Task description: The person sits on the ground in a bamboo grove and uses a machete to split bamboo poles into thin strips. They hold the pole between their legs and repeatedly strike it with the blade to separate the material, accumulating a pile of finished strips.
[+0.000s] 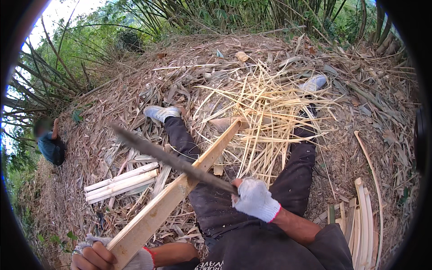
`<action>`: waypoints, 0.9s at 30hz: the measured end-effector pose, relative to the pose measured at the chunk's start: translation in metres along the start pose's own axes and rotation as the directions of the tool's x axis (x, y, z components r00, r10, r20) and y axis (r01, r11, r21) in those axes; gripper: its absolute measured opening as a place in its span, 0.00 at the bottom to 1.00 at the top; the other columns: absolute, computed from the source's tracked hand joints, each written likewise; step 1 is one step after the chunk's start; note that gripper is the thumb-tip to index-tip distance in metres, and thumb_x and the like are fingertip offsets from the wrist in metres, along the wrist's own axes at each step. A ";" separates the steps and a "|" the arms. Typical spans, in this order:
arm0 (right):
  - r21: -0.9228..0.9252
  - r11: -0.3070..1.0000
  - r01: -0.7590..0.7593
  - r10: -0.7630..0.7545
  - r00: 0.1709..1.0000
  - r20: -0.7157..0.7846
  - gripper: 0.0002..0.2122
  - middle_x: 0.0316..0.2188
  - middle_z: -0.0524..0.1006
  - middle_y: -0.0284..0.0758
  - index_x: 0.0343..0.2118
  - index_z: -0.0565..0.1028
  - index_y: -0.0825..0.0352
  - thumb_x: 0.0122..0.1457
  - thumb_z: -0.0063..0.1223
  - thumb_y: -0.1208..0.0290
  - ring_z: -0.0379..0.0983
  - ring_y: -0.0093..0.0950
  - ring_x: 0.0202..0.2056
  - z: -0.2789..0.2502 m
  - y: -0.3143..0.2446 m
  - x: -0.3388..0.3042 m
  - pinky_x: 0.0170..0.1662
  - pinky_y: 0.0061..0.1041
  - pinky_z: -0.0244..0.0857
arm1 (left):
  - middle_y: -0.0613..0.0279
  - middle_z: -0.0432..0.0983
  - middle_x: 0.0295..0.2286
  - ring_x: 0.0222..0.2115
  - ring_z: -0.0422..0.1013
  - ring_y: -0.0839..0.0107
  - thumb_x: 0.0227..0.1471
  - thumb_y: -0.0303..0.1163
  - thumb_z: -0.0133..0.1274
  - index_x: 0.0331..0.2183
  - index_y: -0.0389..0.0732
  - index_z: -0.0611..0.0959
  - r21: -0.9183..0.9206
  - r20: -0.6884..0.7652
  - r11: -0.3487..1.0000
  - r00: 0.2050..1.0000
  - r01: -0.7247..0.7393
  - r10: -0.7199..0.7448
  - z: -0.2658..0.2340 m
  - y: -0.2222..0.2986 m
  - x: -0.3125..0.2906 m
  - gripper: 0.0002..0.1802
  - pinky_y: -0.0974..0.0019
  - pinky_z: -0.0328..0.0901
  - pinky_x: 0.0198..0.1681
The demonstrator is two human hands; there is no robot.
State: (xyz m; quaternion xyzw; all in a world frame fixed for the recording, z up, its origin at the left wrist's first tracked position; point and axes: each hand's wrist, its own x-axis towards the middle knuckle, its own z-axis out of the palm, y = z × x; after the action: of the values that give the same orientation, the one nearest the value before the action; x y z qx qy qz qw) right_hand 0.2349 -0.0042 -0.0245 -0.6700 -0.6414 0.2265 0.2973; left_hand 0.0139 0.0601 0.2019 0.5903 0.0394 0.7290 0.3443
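My left hand, in a white knit glove with bare fingers, is closed round the near end of a long pale wooden strip. The strip slants away toward the middle of the ground, between my outstretched legs. My right hand, in a white glove with a red-edged cuff, is closed on one end of a long dark machete-like blade. That blade crosses over the strip and points to the far left; it is slightly blurred. Whether its edge touches the strip I cannot tell.
Thin pale shavings lie heaped between my feet. Several split pieces lie on the left, and more long strips at the right. Dry leaves cover the ground. A person crouches at the far left, near bamboo clumps.
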 end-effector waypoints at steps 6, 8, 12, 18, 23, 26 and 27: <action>-0.023 0.998 -0.063 0.063 0.998 -0.002 0.11 0.24 0.78 0.44 0.32 0.77 0.68 0.47 0.57 0.67 0.78 0.41 0.28 0.014 0.023 0.007 0.33 0.39 0.72 | 0.70 0.54 0.21 0.19 0.51 0.77 0.59 0.28 0.46 0.38 0.40 0.77 0.060 -0.066 0.997 0.997 -0.044 0.048 -0.001 -0.003 0.000 0.07 0.72 0.47 0.20; 0.022 1.000 0.022 -0.022 1.000 -0.010 0.11 0.24 0.78 0.44 0.31 0.77 0.68 0.47 0.56 0.67 0.78 0.42 0.28 -0.001 0.005 0.005 0.33 0.39 0.72 | 0.71 0.54 0.20 0.18 0.51 0.78 0.57 0.27 0.46 0.38 0.40 0.78 0.077 -0.006 0.996 0.999 -0.047 0.048 0.001 0.000 0.000 0.08 0.73 0.47 0.19; 0.001 0.978 -0.210 0.210 0.977 -0.020 0.10 0.24 0.78 0.46 0.32 0.77 0.69 0.48 0.53 0.69 0.78 0.43 0.29 0.024 0.055 0.014 0.36 0.39 0.73 | 0.68 0.55 0.21 0.18 0.52 0.78 0.55 0.24 0.48 0.35 0.38 0.72 -0.054 0.211 0.993 0.974 0.101 -0.088 -0.040 0.004 0.015 0.04 0.73 0.51 0.20; -0.037 0.941 -0.335 0.337 0.937 0.094 0.13 0.28 0.79 0.47 0.34 0.77 0.72 0.49 0.54 0.68 0.79 0.43 0.33 0.028 0.077 -0.002 0.40 0.38 0.73 | 0.72 0.56 0.20 0.18 0.52 0.79 0.55 0.29 0.48 0.35 0.42 0.78 0.131 -0.077 0.991 0.997 -0.014 0.024 -0.004 -0.004 0.003 0.06 0.73 0.49 0.19; -0.011 0.996 -0.093 0.094 0.996 0.002 0.13 0.25 0.78 0.45 0.35 0.77 0.70 0.48 0.55 0.68 0.77 0.43 0.32 0.025 0.062 0.012 0.39 0.38 0.72 | 0.71 0.56 0.22 0.19 0.52 0.77 0.57 0.29 0.47 0.40 0.43 0.76 -0.019 0.011 1.000 1.000 0.000 0.000 -0.008 -0.008 0.009 0.08 0.73 0.50 0.20; -0.003 0.960 -0.280 0.280 0.958 0.062 0.13 0.26 0.79 0.45 0.35 0.77 0.68 0.47 0.56 0.68 0.78 0.43 0.32 0.030 0.090 0.018 0.38 0.38 0.73 | 0.70 0.56 0.23 0.20 0.52 0.78 0.58 0.25 0.45 0.41 0.38 0.74 -0.049 -0.006 0.998 0.999 -0.050 0.050 -0.007 -0.014 0.009 0.08 0.73 0.51 0.22; -0.009 0.961 -0.278 0.278 0.960 0.031 0.13 0.26 0.79 0.45 0.35 0.77 0.69 0.47 0.55 0.67 0.78 0.44 0.31 0.032 0.095 0.017 0.38 0.39 0.73 | 0.70 0.56 0.23 0.20 0.52 0.78 0.58 0.24 0.44 0.41 0.37 0.74 -0.058 -0.012 0.996 0.998 -0.066 0.066 -0.006 -0.016 0.009 0.08 0.72 0.51 0.22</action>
State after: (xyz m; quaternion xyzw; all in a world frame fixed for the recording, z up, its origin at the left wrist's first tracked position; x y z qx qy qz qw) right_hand 0.2832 0.0163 -0.1122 -0.7503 -0.5462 0.2753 0.2509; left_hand 0.0157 0.0792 0.1997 0.5772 0.0004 0.7439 0.3369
